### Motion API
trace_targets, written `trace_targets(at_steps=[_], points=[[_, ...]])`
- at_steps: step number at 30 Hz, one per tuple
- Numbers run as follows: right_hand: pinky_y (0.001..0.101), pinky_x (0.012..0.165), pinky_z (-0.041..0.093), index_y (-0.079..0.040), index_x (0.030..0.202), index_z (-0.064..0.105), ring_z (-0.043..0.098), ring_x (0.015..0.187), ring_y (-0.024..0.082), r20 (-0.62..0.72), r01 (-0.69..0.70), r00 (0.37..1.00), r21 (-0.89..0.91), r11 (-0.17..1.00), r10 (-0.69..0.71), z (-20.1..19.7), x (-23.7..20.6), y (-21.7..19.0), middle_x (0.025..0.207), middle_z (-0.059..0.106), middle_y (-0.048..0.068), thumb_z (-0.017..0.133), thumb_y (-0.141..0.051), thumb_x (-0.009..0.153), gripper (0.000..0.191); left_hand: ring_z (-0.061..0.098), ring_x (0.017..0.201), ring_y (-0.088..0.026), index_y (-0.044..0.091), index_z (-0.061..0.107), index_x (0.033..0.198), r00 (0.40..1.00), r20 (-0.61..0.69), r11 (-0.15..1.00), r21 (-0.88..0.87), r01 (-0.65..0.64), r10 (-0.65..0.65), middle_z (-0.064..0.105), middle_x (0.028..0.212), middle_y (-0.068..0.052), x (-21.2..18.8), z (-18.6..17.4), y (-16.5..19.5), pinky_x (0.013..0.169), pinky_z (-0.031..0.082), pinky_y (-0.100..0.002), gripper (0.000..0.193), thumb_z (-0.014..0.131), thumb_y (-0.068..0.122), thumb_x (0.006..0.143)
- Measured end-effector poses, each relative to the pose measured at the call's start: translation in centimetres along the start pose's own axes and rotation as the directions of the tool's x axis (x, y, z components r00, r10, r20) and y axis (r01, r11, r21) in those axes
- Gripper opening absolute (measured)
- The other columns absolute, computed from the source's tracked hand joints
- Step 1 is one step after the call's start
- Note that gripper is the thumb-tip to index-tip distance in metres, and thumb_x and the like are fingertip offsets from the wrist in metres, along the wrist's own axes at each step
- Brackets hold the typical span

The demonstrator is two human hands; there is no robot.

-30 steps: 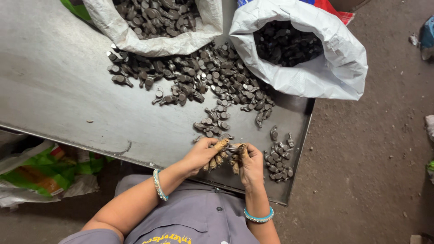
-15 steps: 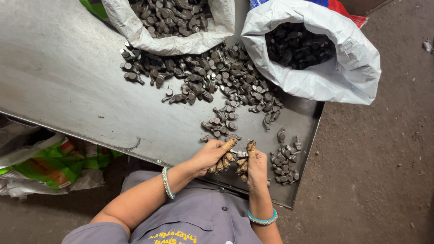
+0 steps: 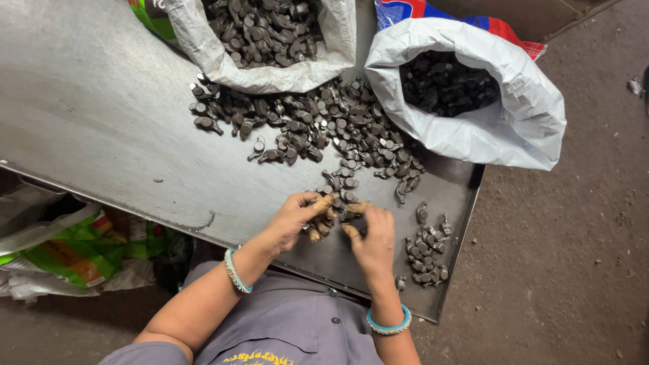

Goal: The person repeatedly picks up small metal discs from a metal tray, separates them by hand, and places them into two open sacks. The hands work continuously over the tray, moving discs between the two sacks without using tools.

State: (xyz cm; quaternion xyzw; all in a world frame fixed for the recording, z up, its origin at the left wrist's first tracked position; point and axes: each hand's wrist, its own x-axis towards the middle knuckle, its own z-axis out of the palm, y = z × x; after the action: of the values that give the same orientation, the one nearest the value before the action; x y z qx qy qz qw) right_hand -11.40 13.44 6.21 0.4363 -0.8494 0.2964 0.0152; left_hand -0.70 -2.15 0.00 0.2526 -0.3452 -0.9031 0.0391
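Both hands, left hand (image 3: 292,217) and right hand (image 3: 370,233), stay curled around small dark metal parts (image 3: 338,211) near the metal table's (image 3: 101,122) front edge; sorting unchanged.

The small parts (image 3: 318,128) looked dull dark metal, the table (image 3: 101,115) smooth grey sheet metal with a matt sheen, the sacks (image 3: 514,115) woven white plastic

Soft, even daylight, med brightness, no hard shadows. Dull sheen on steel table (image 3: 101,115), brightest upper left. White sack (image 3: 520,115) near blown out. Dark metal parts (image 3: 318,128) lose detail. Focus sharp centre; slight wide-angle stretch at edges. Under-table area dim.
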Motion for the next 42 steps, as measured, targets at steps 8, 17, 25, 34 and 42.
trace_targets(at_steps=[8,17,25,34,42], points=[[0.0442,0.085,0.049,-0.005,0.095,0.066,0.059,0.097,0.035,0.123,-0.082,0.989,-0.055,0.995,0.088,-0.7,-0.7,0.2,0.096,0.068,0.012,0.082,-0.004,0.072,0.027,0.072,0.070,-0.029,0.008,0.071,0.093,0.848,-0.074,0.441,0.876,-0.197,0.525,0.076,0.081,-0.011,-2.1,0.1,2.6,0.063,0.055,-0.042,0.037,0.089,0.034,0.074],[0.0426,0.088,0.051,-0.004,0.101,0.069,0.063,0.100,0.033,0.079,-0.003,0.997,-0.087,0.996,0.010,-0.3,-2.9,2.1,0.101,0.071,0.012,0.080,0.002,0.070,0.033,0.068,0.080,-0.040,0.008,0.069,0.091,0.856,0.026,0.217,0.963,-0.161,0.517,0.073,0.083,-0.017,-1.8,0.2,1.1,0.070,0.053,-0.049,0.043,0.092,0.033,0.065],[0.0328,0.088,0.059,0.002,0.109,0.065,0.070,0.099,0.019,0.213,-0.343,0.857,0.915,0.211,0.469,0.9,-4.2,7.5,0.110,0.071,0.013,0.069,0.011,0.090,0.022,0.070,0.068,-0.033,0.015,0.078,0.102,0.974,-0.057,0.459,0.887,-0.051,0.219,0.072,0.074,-0.015,-1.8,3.0,0.5,0.068,0.055,-0.042,0.044,0.091,0.039,0.067],[0.0369,0.082,0.063,0.002,0.115,0.065,0.073,0.095,0.022,0.367,-0.403,0.789,0.914,-0.035,0.493,1.0,-4.8,6.8,0.109,0.073,0.013,0.069,0.005,0.091,0.025,0.061,0.054,-0.009,0.004,0.075,0.095,0.984,0.078,0.831,0.528,-0.176,0.158,0.072,0.075,-0.003,-0.6,2.9,-1.7,0.047,0.048,-0.028,0.030,0.086,0.029,0.081],[0.0340,0.075,0.062,0.000,0.115,0.068,0.073,0.091,0.020,0.450,-0.444,0.778,0.888,-0.124,0.439,1.3,-5.1,7.3,0.107,0.074,0.009,0.072,-0.005,0.094,0.021,0.061,0.053,-0.007,0.006,0.067,0.093,0.982,0.113,0.986,0.083,0.145,-0.154,0.068,0.071,-0.002,0.1,1.9,-3.4,0.041,0.045,-0.021,0.021,0.072,0.027,0.096]])
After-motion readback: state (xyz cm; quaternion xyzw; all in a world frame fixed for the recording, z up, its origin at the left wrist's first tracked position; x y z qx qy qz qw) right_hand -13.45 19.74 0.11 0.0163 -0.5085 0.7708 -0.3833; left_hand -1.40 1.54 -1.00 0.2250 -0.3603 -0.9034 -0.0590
